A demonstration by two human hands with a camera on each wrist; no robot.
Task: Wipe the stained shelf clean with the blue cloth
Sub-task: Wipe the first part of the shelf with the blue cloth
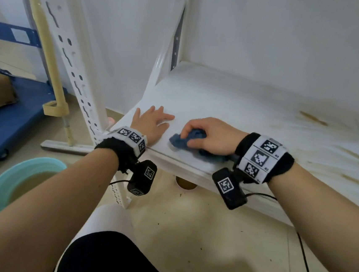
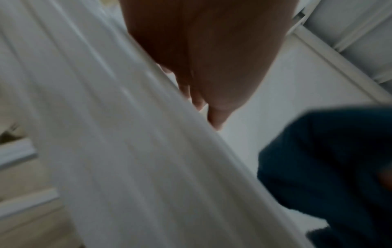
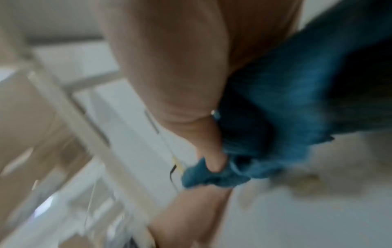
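Note:
A white shelf board (image 1: 232, 101) carries brown streaks (image 1: 313, 118) on its right half and near the front right edge. My right hand (image 1: 209, 136) grips a bunched blue cloth (image 1: 179, 142) and holds it down on the shelf near the front edge. In the right wrist view the blue cloth (image 3: 275, 109) is wrapped by the thumb and fingers. My left hand (image 1: 151, 120) lies flat on the shelf's front left corner with fingers spread, just left of the cloth. The left wrist view shows the left hand (image 2: 203, 67) against the shelf and the cloth (image 2: 331, 167) at lower right.
A white perforated upright (image 1: 75, 64) stands at the shelf's left front. On the floor at lower left sit a light blue bucket (image 1: 0, 184) with murky water and a blue cart (image 1: 12, 106). A cream mop handle (image 1: 50, 57) leans left of the upright. White walls close the back.

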